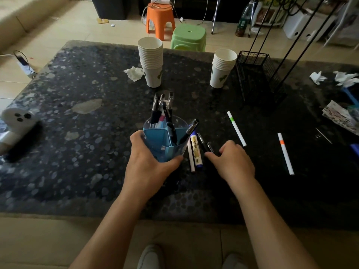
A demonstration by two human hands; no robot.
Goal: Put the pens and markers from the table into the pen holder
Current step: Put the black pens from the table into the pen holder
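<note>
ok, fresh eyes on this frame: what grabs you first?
The blue pen holder bristling with pens, centre table, gripped by the left hand. Right beside it the right hand reaches for a black pen next to a blue marker. Further right, two white pens lie apart.

Dim feed on my end — worktop (77,133) reads dark, floor (58,30) beyond it bright with daylight. Edges bow from the wide lens — far corners soft, centre sharp enough.

Blue pen holder (165,140), loose pens (196,150) beside.
</note>
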